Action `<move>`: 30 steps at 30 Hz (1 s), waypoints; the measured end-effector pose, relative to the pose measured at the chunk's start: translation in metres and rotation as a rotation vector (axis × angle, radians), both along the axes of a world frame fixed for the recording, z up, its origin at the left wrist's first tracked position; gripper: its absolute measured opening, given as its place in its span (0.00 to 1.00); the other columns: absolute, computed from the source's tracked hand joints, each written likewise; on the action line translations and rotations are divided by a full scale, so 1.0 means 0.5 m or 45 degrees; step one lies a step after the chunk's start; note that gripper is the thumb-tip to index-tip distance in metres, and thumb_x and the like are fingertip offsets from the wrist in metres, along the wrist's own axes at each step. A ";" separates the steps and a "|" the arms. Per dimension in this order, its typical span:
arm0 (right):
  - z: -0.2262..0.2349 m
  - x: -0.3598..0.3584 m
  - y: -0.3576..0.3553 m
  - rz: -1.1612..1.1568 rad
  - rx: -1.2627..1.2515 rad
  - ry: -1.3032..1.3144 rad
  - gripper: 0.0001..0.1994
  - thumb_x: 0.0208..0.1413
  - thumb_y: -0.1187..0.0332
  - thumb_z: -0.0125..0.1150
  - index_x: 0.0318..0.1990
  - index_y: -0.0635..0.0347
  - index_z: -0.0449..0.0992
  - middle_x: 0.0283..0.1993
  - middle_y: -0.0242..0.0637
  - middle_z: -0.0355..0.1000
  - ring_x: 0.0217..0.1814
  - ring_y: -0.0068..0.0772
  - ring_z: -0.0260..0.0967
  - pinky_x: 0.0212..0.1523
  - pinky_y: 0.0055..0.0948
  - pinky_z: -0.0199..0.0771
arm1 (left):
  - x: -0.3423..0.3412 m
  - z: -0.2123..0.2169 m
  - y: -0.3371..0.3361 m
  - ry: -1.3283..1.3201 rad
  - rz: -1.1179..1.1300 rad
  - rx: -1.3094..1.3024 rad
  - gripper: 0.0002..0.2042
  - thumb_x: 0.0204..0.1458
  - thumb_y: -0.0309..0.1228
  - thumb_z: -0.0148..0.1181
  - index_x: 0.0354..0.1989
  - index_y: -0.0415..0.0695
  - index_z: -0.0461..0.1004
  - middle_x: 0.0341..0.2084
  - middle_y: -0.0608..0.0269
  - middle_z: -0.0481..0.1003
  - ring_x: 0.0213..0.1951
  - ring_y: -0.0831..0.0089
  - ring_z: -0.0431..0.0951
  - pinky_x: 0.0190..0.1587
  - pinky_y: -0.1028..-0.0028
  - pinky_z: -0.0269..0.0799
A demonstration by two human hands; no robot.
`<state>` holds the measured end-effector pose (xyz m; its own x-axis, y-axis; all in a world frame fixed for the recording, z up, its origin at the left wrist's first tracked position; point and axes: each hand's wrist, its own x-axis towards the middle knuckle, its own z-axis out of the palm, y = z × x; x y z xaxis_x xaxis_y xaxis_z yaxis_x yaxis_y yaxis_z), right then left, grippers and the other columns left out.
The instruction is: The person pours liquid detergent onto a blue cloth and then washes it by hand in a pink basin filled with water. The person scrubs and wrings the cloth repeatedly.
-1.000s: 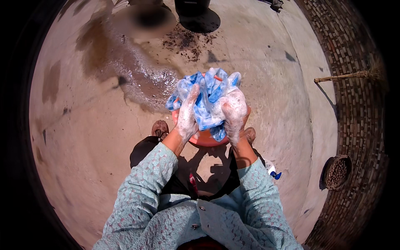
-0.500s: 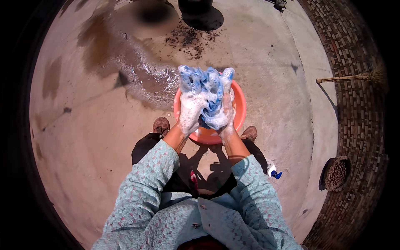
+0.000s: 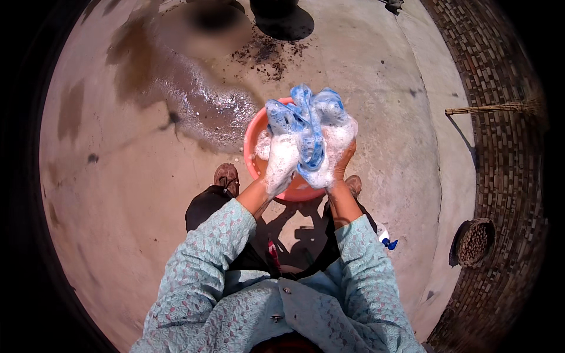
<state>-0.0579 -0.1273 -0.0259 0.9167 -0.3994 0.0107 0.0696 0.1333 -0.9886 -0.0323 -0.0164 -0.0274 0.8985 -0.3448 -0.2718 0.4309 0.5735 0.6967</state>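
A blue cloth (image 3: 311, 126), wet and thick with white suds, is bunched up between my two hands. My left hand (image 3: 281, 160), coated in foam, grips its left side. On the other side my right hand (image 3: 340, 153) is closed round the cloth, its fingers mostly hidden by suds. Both hands are raised over an orange-pink basin (image 3: 252, 138) on the ground, which holds some foam and water. The cloth and my hands hide much of the basin's right half.
My shoes (image 3: 226, 178) flank the basin. A white bottle with a blue pump (image 3: 387, 242) lies by my right leg. Farther right are a basket of brown lumps (image 3: 474, 244) and a broom (image 3: 491, 110) over brick paving. Wet ground (image 3: 206, 109) spreads ahead, near a dark container (image 3: 273, 9).
The cloth and both hands have shifted slightly to the right. My right hand has turned and moved outward, the cloth is bunched differently, and more of the basin's left side shows.
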 end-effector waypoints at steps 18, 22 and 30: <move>0.067 -0.032 0.113 0.080 -1.166 -0.408 0.18 0.48 0.70 0.61 0.48 0.60 0.71 0.52 0.43 0.66 0.54 0.41 0.64 0.56 0.36 0.63 | 0.062 -0.136 0.079 0.365 -0.244 -0.801 0.23 0.57 0.47 0.45 0.52 0.42 0.64 0.45 0.57 0.70 0.46 0.66 0.72 0.49 0.67 0.72; -0.014 -0.028 0.057 -0.044 -1.336 -0.387 0.13 0.44 0.67 0.63 0.39 0.60 0.75 0.42 0.44 0.71 0.44 0.44 0.69 0.44 0.38 0.69 | 0.020 -0.139 0.055 0.337 -0.162 -0.518 0.26 0.57 0.51 0.42 0.54 0.42 0.63 0.47 0.57 0.69 0.47 0.66 0.71 0.49 0.67 0.72; 0.025 0.056 -0.050 -0.002 1.143 0.051 0.17 0.55 0.56 0.54 0.46 0.59 0.72 0.45 0.35 0.72 0.47 0.35 0.70 0.49 0.35 0.73 | 0.025 0.079 0.068 0.008 -0.021 -0.232 0.22 0.57 0.42 0.48 0.55 0.42 0.61 0.47 0.57 0.68 0.47 0.66 0.72 0.48 0.70 0.72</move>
<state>-0.0297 -0.1521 -0.0134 0.9091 -0.2433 -0.3382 0.0382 0.8570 -0.5139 -0.0197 0.0176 0.0120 0.8907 -0.4037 -0.2088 0.4452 0.6827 0.5793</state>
